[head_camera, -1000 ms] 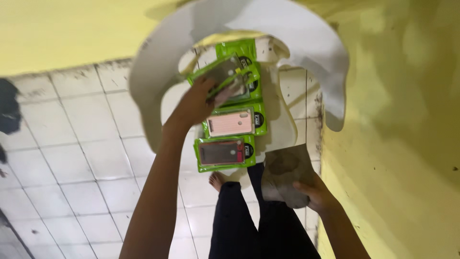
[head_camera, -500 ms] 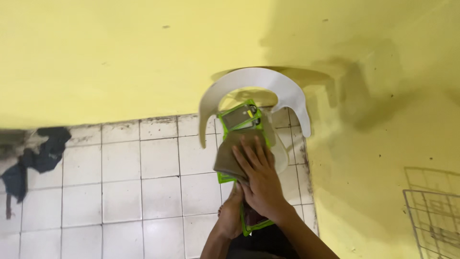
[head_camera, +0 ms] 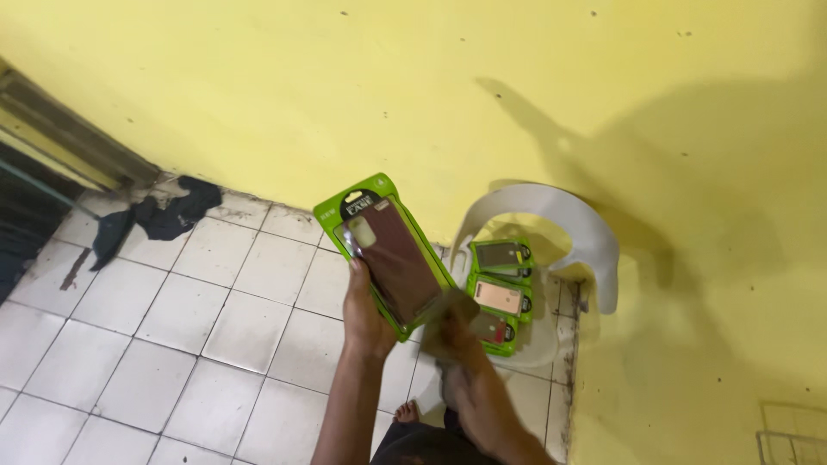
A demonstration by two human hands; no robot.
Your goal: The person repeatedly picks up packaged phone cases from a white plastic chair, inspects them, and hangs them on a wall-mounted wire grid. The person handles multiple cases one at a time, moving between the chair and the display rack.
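My left hand (head_camera: 366,310) holds up a green retail pack (head_camera: 383,250) with a brown phone case inside, gripping its lower left edge. My right hand (head_camera: 461,366), blurred, is just below and right of the pack with a brownish cloth (head_camera: 448,323) in its fingers, touching the pack's lower corner. Beyond them a white plastic chair (head_camera: 568,232) stands against the yellow wall. On its seat lie three more green phone-case packs (head_camera: 501,293) in a row.
White floor tiles (head_camera: 198,319) spread to the left. A dark rag (head_camera: 164,215) lies on the floor by the wall. A dark doorway or shutter edge (head_camera: 34,198) is at far left. My bare foot (head_camera: 409,413) shows below. A wire rack corner (head_camera: 792,439) sits at bottom right.
The view swung left and back from the chair. My left hand lifted one pack off the chair and raised it; my right hand with the cloth came under it.
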